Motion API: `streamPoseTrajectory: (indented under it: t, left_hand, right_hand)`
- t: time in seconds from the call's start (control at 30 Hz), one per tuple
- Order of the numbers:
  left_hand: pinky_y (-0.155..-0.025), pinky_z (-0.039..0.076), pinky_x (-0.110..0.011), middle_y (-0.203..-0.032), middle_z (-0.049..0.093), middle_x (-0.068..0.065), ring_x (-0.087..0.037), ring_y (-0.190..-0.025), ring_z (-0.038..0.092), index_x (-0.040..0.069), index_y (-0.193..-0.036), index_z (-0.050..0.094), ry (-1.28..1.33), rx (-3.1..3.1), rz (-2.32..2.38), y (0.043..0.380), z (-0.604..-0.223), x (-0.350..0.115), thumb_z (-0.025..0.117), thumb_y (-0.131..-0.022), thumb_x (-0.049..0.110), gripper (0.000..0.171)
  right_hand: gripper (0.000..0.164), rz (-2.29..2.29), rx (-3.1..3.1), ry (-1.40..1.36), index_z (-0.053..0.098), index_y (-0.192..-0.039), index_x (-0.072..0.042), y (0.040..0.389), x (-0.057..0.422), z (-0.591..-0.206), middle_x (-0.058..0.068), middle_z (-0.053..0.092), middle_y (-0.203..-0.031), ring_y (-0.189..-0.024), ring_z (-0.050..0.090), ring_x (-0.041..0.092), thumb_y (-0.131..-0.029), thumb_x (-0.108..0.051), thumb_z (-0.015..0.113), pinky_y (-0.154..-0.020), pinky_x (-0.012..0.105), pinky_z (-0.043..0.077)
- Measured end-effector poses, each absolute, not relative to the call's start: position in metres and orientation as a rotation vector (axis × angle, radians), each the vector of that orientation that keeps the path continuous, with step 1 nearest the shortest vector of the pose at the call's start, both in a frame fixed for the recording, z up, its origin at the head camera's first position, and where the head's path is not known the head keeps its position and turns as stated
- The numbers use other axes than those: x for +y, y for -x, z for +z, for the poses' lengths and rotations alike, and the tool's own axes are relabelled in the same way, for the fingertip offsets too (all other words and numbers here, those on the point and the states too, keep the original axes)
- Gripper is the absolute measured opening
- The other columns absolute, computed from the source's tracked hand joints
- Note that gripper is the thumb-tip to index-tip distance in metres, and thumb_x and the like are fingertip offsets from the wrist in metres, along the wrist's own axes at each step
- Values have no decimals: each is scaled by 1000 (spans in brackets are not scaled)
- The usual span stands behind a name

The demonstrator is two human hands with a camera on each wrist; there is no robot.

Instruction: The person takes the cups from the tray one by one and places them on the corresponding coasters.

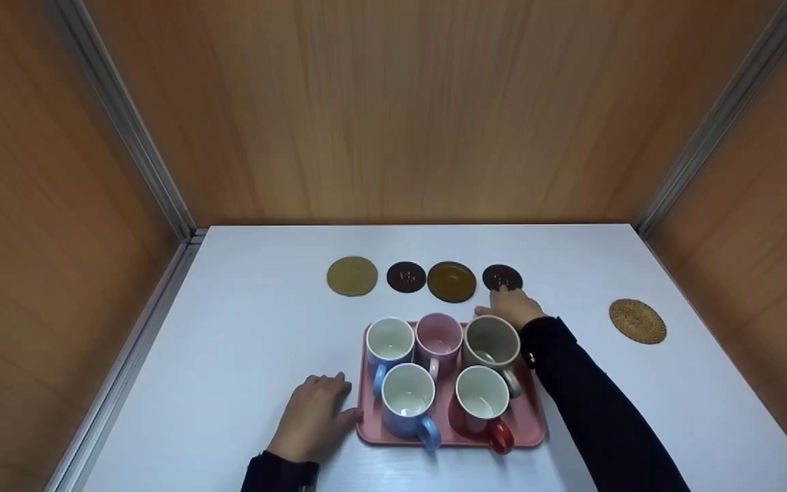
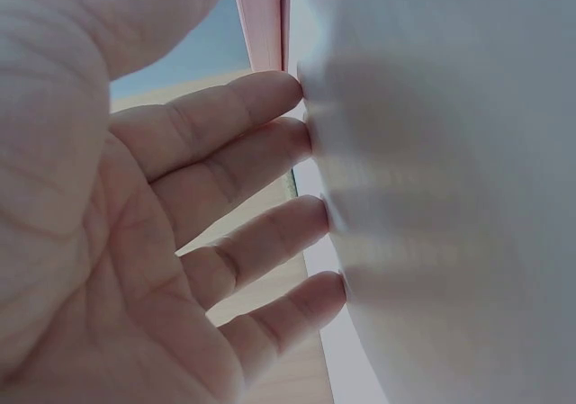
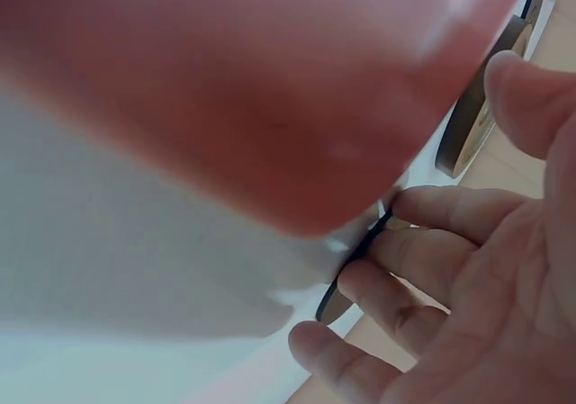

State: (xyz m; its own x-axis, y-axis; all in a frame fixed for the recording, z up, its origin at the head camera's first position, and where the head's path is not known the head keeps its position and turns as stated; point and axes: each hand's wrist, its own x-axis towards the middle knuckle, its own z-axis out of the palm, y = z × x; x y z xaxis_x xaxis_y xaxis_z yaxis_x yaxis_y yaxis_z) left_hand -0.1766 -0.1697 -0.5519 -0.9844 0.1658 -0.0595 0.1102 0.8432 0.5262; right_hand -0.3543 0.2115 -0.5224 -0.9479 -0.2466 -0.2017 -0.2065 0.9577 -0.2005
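Nearest, the left hand (image 1: 312,418) lies between eight and nine o'clock of the pink tray (image 1: 523,427). Its grip is slack and holds nothing; the fingertips rest on the tabletop (image 1: 243,328), and the thumb reaches the tray's edge, though whether it touches is hard to tell. A careless push there could slide the tray, and the mugs could knock together.

On the tray's near side, the larger blue mug (image 1: 407,396) stands around seven o'clock and the red mug (image 1: 482,393) around five. Their handles jut towards six o'clock, where a sleeve could catch one and tip its mug.

In the far row are a smaller blue mug (image 1: 390,342) at about eleven, a pink mug (image 1: 439,335) at twelve and a grey mug (image 1: 491,342) at one. The grey mug seems most exposed: the black sleeve (image 1: 591,396) passes just beside it at three o'clock, so a low or hasty withdrawal could topple it.

Beyond the tray, at one o'clock, the right hand (image 1: 513,307) touches a dark coaster (image 1: 502,275). Its grip is loose, thumb well away, with no firm hold. So flat a disc could slip or skid if pinched by its edge.

Towards twelve lies a brown coaster (image 1: 452,281), almost against another dark coaster (image 1: 406,277) at eleven; a sideways shove could run them together.
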Motion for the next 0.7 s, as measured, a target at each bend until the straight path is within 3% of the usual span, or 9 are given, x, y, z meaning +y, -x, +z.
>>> streamPoseTrajectory:
  t: [0.23, 0.47, 0.57, 0.63, 0.7]
  left_hand:
    - [-117, 44, -63, -138, 72, -21, -41, -135, 60, 4, -135, 72, -220, 2906, 835, 176, -553, -169, 83, -91, 40, 57]
    - [-117, 45, -64, -137, 72, -21, -42, -134, 61, 4, -136, 72, -221, 2900, 847, 176, -553, -165, 83, -91, 40, 58]
    - [-117, 45, -63, -137, 72, -21, -41, -134, 61, 4, -136, 72, -209, 2897, 837, 177, -552, -166, 83, -91, 40, 59]
    - [-117, 45, -63, -137, 72, -20, -41, -134, 61, 4, -136, 72, -202, 2900, 827, 177, -552, -167, 83, -91, 40, 59]
    - [-116, 46, -63, -136, 73, -21, -41, -132, 62, 4, -135, 72, -207, 2909, 820, 177, -552, -168, 84, -91, 40, 58]
  right_hand:
    - [75, -365, 2861, 324, 43, -154, 14, 358, 227, -526, 43, 35, -162, -149, 37, 63, -111, -47, 49, -121, 71, 38]
    - [78, -336, 2996, 54, 46, -146, 23, 343, 311, -521, 50, 37, -155, -146, 36, 66, -111, -47, 44, -123, 71, 33]
    - [80, -277, 2975, -137, 56, -131, 26, 329, 351, -517, 52, 49, -139, -132, 48, 67, -112, -49, 39, -113, 73, 43]
    - [79, -269, 2942, -221, 65, -117, 22, 319, 370, -514, 47, 61, -123, -116, 60, 60, -112, -52, 37, -97, 67, 56]
    - [77, -257, 2931, -241, 69, -111, 18, 313, 381, -512, 39, 68, -112, -101, 67, 51, -111, -53, 39, -78, 58, 61]
